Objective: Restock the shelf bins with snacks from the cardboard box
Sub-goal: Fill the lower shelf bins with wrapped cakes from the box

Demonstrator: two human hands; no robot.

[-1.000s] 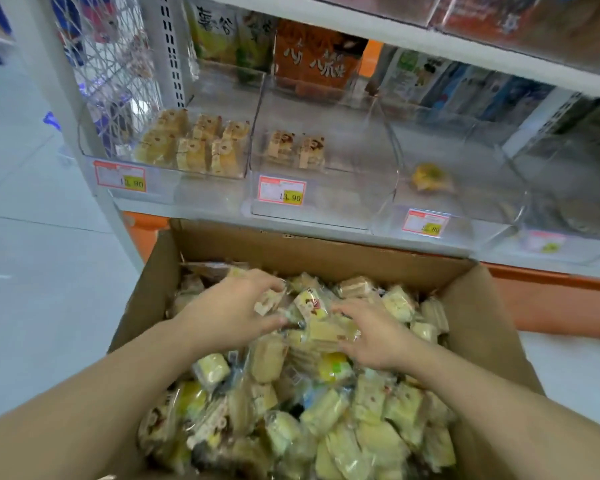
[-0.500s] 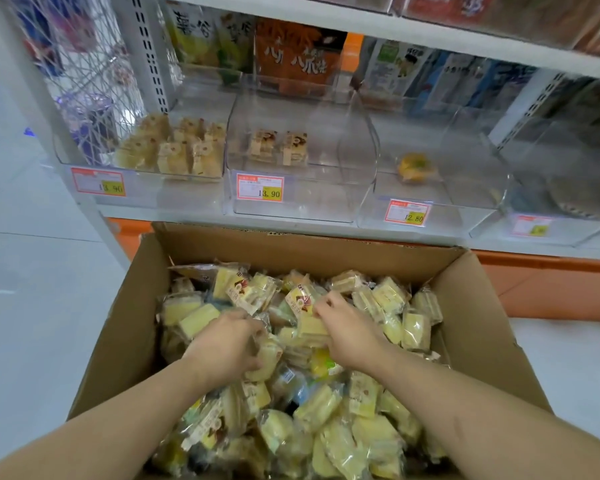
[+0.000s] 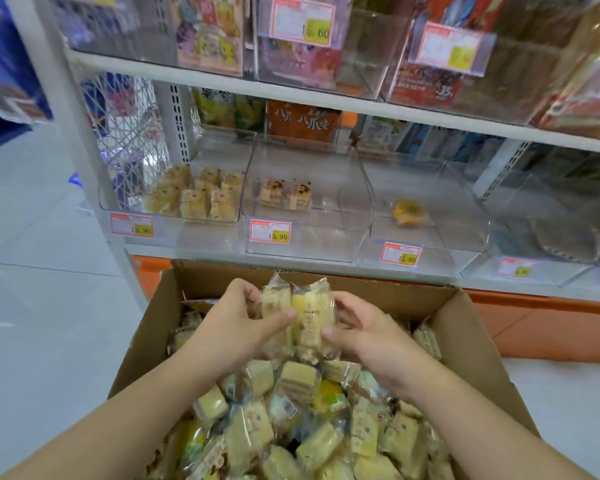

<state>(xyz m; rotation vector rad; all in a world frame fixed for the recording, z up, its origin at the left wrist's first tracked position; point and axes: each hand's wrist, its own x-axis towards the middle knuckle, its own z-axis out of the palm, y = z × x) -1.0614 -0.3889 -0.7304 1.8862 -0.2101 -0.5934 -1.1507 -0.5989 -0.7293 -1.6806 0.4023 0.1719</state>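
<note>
Bright, even store light; motion blur and wide-angle bending toward the edges.

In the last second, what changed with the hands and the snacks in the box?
Both hands came up out of the pile: the left hand and right hand now hold a bunch of wrapped snacks between them above the cardboard box, where before they were digging among the packets. The shelf bins hold the same few items; nothing has been added.

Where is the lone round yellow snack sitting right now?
In the head view, the round yellow snack lies alone in the third clear bin from the left, right of the bin with two wrapped cakes, above the cardboard box.
</note>
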